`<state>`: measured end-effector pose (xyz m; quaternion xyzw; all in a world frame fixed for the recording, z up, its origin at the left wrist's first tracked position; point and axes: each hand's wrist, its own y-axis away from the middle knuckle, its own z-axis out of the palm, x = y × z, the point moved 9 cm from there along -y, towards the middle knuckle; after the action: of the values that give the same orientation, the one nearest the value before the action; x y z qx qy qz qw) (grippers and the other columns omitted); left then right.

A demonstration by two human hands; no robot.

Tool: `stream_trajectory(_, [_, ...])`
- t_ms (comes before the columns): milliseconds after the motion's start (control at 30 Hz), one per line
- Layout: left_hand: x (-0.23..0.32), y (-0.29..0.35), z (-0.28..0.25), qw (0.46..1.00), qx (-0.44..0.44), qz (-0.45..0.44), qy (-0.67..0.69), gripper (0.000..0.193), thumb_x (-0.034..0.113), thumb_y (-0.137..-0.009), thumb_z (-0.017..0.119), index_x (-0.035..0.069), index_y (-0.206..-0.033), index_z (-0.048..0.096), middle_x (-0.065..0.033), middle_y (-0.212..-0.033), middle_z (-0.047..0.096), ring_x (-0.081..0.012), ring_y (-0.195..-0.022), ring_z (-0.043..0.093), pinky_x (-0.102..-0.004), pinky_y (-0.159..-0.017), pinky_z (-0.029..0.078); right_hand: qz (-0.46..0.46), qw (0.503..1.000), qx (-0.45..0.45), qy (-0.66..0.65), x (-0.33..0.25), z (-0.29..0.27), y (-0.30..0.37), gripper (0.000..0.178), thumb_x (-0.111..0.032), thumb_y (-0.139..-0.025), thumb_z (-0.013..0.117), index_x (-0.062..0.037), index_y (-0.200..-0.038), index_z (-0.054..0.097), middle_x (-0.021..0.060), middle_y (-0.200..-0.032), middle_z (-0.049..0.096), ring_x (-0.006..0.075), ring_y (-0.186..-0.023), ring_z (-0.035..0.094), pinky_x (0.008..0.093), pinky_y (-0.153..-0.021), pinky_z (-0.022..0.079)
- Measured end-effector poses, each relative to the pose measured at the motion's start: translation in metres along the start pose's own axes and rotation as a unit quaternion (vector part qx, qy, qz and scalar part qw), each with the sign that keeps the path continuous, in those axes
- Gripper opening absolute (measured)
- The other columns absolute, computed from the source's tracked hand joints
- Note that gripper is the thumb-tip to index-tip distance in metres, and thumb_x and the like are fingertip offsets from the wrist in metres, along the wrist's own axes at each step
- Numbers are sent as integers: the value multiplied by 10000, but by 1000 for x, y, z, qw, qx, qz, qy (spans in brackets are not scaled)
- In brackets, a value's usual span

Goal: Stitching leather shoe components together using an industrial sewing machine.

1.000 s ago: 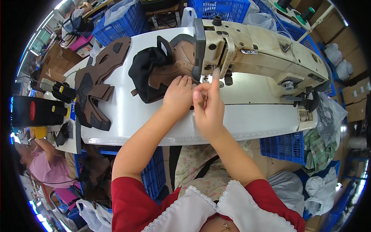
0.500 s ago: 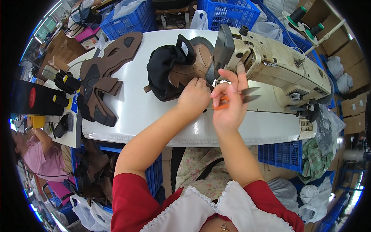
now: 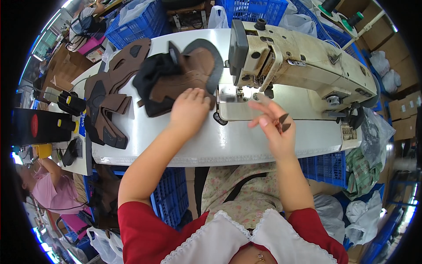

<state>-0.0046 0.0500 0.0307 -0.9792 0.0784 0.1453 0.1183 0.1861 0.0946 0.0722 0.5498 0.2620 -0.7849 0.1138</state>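
My left hand (image 3: 190, 112) lies on the near edge of a brown leather shoe upper (image 3: 182, 86), its fingers curled onto the leather and the thumb hidden. Black lining cloth (image 3: 154, 72) bulges from the upper's left side, and a dark grey edge borders its far right. In my right hand (image 3: 279, 134), a pair of thread snips (image 3: 283, 123) rests in the palm with the blades pointing right; forefinger and thumb stick out, a little blurred. That hand hovers just in front of the sewing machine's needle area (image 3: 240, 93).
The sewing machine (image 3: 303, 61) spans the table's right half. Several brown shoe pieces (image 3: 110, 94) lie stacked at the left of the white table (image 3: 176, 152). Blue crates (image 3: 255, 11) stand behind, and another (image 3: 171, 193) below the front edge. A person in pink (image 3: 52, 185) sits far left.
The shoe upper has slid left, away from the machine's needle, with my left hand on it. My right hand has shifted right and slightly nearer, still with the snips.
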Motion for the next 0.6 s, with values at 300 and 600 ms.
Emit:
stream_trajectory(300, [-14, 56, -19, 997, 63, -40, 12, 397, 87, -766, 599, 104, -1155, 680, -111, -1262, 658, -249, -1212, 596, -407, -1041, 460, 151, 890, -88, 421, 58, 17, -1, 410, -95, -865, 638, -75, -1269, 572, 68, -932, 680, 203, -784, 664, 360, -707, 525])
stream_trajectory(600, [-10, 59, -24, 992, 112, -45, 37, 371, 121, -787, 579, 86, -1142, 680, -124, -1227, 671, -252, -1192, 608, -422, -1044, 451, -140, 733, -125, 654, 70, 72, -29, 383, -78, -821, 635, -122, -1201, 647, 49, -832, 606, 235, -797, 649, 395, -683, 517])
